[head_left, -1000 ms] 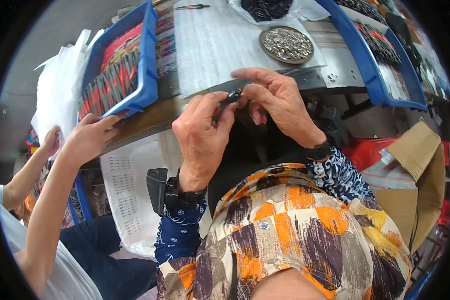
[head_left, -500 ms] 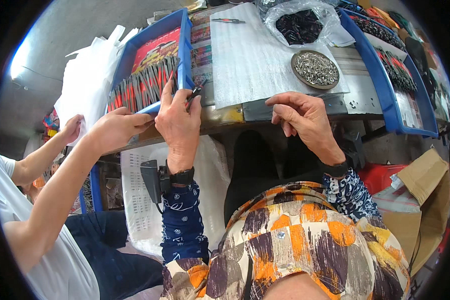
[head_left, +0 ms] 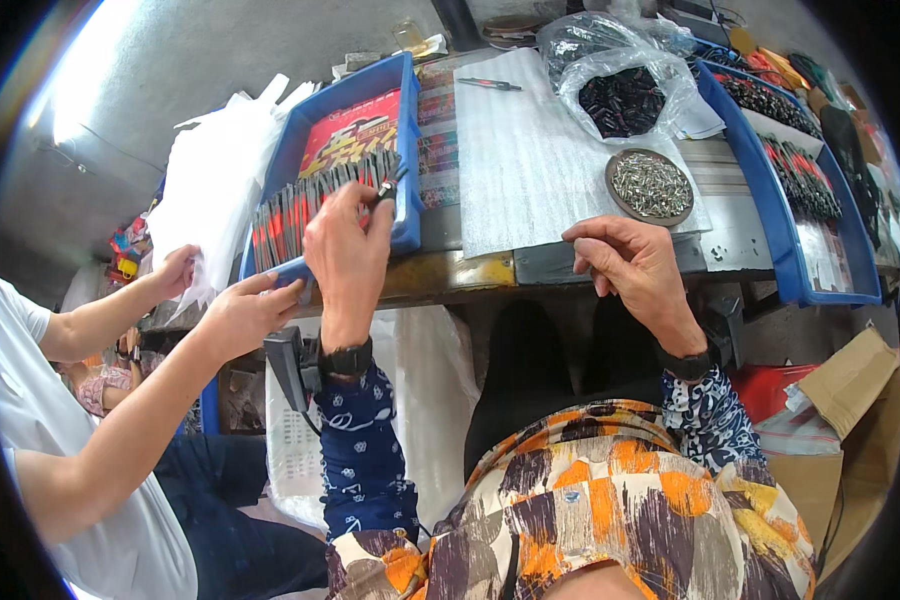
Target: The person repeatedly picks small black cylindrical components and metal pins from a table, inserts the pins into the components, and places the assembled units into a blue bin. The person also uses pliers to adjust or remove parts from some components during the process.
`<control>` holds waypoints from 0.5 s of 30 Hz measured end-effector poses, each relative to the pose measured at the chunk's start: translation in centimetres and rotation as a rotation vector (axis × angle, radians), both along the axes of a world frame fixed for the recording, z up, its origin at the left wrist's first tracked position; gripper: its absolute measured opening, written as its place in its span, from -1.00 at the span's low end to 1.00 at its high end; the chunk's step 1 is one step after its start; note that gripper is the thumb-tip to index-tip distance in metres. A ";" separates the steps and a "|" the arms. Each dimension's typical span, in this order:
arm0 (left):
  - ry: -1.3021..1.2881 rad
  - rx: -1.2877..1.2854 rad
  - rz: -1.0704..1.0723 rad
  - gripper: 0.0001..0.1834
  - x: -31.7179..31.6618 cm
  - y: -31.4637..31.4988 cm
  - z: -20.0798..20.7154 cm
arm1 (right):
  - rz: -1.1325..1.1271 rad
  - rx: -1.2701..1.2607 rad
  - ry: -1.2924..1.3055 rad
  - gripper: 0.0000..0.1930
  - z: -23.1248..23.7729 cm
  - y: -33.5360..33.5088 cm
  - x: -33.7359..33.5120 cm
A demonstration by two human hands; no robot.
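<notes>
My left hand [head_left: 345, 250] is over the near right corner of a blue tray [head_left: 410, 160]. It pinches a dark pen [head_left: 390, 187] between thumb and fingers, and part of the pen is hidden by the hand. Below the fingers, a packed row of black and red pens [head_left: 292, 215] stands in the tray. My right hand [head_left: 630, 265] hovers at the table's front edge, fingers loosely bent and apart, with nothing visible in it. Nearest to it is a round dish [head_left: 650, 187] of small silver metal parts.
A co-worker's hands [head_left: 245, 318] are at the tray's near left and a white sheet stack [head_left: 215, 165]. A white foam sheet [head_left: 520, 170] bears one pen [head_left: 489, 84]. A clear bag [head_left: 622, 102] holds black parts. Another blue tray [head_left: 790, 270] stands right, a cardboard box [head_left: 850, 400] below.
My left hand has shifted over the tray's near right corner, still holding the pen, its fingers more curled. My right hand keeps its pose. The whole view has shifted slightly.
</notes>
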State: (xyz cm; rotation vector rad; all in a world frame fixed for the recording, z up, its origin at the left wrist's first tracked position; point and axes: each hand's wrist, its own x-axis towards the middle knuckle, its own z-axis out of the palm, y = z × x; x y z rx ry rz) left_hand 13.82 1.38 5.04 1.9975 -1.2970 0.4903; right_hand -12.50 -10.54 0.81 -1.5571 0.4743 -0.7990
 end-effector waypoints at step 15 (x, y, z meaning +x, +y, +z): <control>-0.109 0.079 0.179 -0.80 2.1 -3.2 -0.2 | 0.038 -0.010 0.021 -0.83 0.0 -0.1 -0.1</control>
